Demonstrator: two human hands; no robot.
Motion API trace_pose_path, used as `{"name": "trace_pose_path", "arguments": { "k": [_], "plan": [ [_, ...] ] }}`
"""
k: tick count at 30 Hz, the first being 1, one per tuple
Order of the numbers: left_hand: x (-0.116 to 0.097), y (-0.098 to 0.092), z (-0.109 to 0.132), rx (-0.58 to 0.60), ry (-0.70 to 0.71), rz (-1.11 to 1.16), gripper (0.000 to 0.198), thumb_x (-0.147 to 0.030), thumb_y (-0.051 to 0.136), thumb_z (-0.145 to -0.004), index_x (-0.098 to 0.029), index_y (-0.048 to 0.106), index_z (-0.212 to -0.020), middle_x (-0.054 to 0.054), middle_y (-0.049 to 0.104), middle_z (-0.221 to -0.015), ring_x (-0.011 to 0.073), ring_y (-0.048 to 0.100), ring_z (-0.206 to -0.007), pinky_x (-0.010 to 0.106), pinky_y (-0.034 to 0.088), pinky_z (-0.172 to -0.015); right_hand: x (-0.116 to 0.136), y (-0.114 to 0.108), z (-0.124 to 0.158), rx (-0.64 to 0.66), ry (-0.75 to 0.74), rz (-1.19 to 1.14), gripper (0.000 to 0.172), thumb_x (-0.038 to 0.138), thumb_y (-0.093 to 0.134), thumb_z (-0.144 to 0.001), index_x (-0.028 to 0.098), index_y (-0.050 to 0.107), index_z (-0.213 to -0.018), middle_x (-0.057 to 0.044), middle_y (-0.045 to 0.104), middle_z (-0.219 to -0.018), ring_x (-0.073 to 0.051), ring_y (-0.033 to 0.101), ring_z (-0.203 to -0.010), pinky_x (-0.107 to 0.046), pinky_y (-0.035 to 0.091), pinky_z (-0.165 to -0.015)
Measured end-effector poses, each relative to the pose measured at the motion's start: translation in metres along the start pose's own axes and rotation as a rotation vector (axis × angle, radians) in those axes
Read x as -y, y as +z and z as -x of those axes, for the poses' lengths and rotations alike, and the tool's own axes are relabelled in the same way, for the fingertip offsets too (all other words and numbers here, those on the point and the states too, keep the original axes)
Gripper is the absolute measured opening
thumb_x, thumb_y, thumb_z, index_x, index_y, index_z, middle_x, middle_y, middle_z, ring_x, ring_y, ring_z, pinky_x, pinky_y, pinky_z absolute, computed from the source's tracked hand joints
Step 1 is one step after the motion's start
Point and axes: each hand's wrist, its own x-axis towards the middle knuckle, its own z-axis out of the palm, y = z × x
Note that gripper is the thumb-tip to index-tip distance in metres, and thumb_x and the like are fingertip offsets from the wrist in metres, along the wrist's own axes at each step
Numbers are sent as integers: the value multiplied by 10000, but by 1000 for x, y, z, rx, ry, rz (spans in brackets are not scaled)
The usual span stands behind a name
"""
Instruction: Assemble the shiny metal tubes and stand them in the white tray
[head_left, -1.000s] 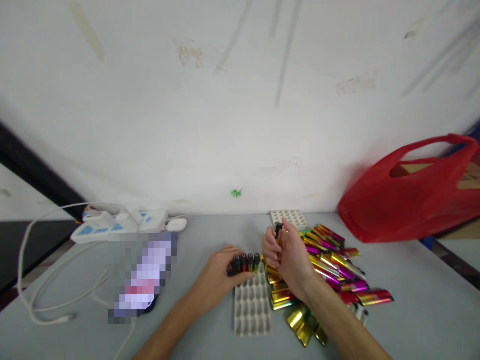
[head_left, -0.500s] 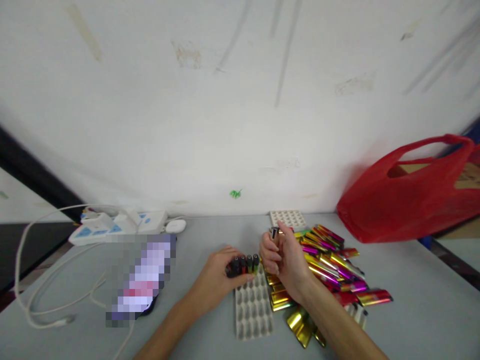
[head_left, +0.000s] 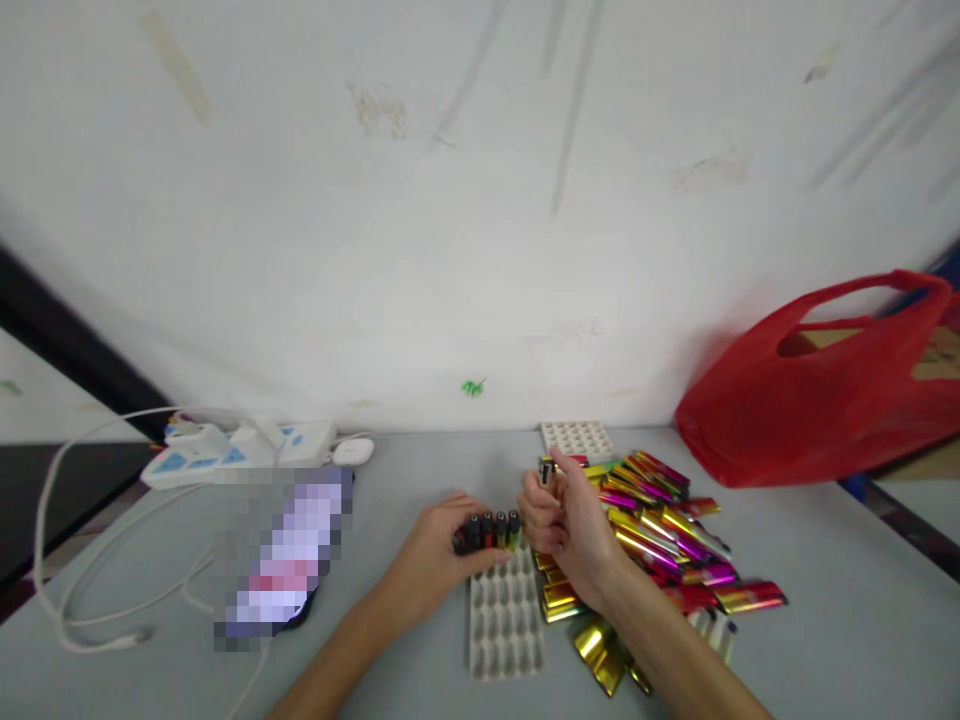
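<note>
My left hand (head_left: 442, 545) is closed around a row of several slim black-topped pieces (head_left: 493, 530), with red and green bodies partly showing below the tops. They stand close together over the far end of a pale moulded tray (head_left: 507, 625) with rows of hollow cells. To its right, my right hand (head_left: 559, 515) has its fingers curled in and thumb up, gripping a small piece with a black and silver end (head_left: 547, 470). Most of that piece is hidden by the fingers. Beneath and beside the right hand lies a pile of shiny gold, purple and red pieces (head_left: 656, 530).
Against the wall lies a second pale celled tray (head_left: 577, 438). A red plastic bag (head_left: 795, 400) stands at the far right. On the left are a white power strip (head_left: 240, 450), a loose white cable (head_left: 97, 640) and a phone (head_left: 289, 555) with a blurred screen.
Little differs. The small piece in my right hand has tilted slightly more upright as the fingers shift. My left hand keeps its hold in the same place.
</note>
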Motion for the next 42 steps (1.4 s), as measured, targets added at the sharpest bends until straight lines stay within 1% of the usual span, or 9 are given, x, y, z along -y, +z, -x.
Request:
{"name": "trace_pose_path", "arguments": {
  "k": [4,9,13,18,22,26,30,35,42],
  "plan": [
    [1,1,0,-15,-19,7,324,-505,883,-856,-193,808,-904,43,755,-906,270,690,-888,332,489,-791,-2,1,0,-26,-19,9,656,709,726,-840,267,325,-568,136,195,-502,-55,76,-443,-241,56,-414],
    [0,1,0,-16,-8,-4,284,-470,877,-856,-198,800,-884,40,749,-894,267,689,-895,328,495,-799,-5,2,-1,-107,-72,56,581,636,648,-871,278,319,-552,136,175,-482,-58,62,-431,-234,67,-402],
    [0,0,0,-9,-16,1,252,-439,878,-845,-204,803,-891,38,761,-900,266,698,-905,318,501,-792,-8,2,-2,-124,-82,64,528,580,622,-885,277,337,-559,134,181,-481,-64,61,-431,-229,64,-401],
    [2,1,0,-15,-21,7,252,-427,892,-830,-200,805,-895,34,750,-891,266,690,-883,321,485,-778,-11,0,-1,-147,-84,54,576,647,641,-893,275,335,-577,137,181,-489,-65,61,-441,-223,60,-397],
    [2,1,0,-10,-9,11,211,-378,902,-839,-200,802,-894,22,745,-888,253,688,-873,320,467,-789,-10,-2,-1,-138,-45,54,644,738,689,-843,268,340,-575,141,181,-493,-56,65,-440,-220,46,-402],
    [3,1,0,-11,-8,11,196,-345,913,-833,-197,807,-905,20,749,-902,258,696,-901,323,464,-807,-9,-1,-1,-159,-24,60,670,772,715,-801,268,335,-575,141,178,-494,-57,65,-445,-220,37,-404],
    [1,1,0,-15,-23,16,209,-348,919,-831,-194,814,-926,24,752,-921,263,701,-908,326,465,-814,-9,0,-1,-168,-26,80,641,746,689,-817,268,334,-580,141,179,-499,-54,58,-442,-218,40,-406],
    [1,1,1,-5,-18,16,199,-342,918,-836,-191,814,-914,23,745,-906,262,695,-901,324,454,-804,-11,1,-2,-229,-50,109,551,664,605,-852,276,336,-568,134,182,-484,-61,69,-431,-223,53,-400],
    [3,1,0,-13,-10,8,184,-307,916,-819,-188,813,-915,23,746,-905,256,691,-894,321,449,-801,-10,4,-1,-267,-84,126,476,586,571,-848,275,333,-579,132,175,-495,-65,64,-438,-225,48,-403]
  ]
}}
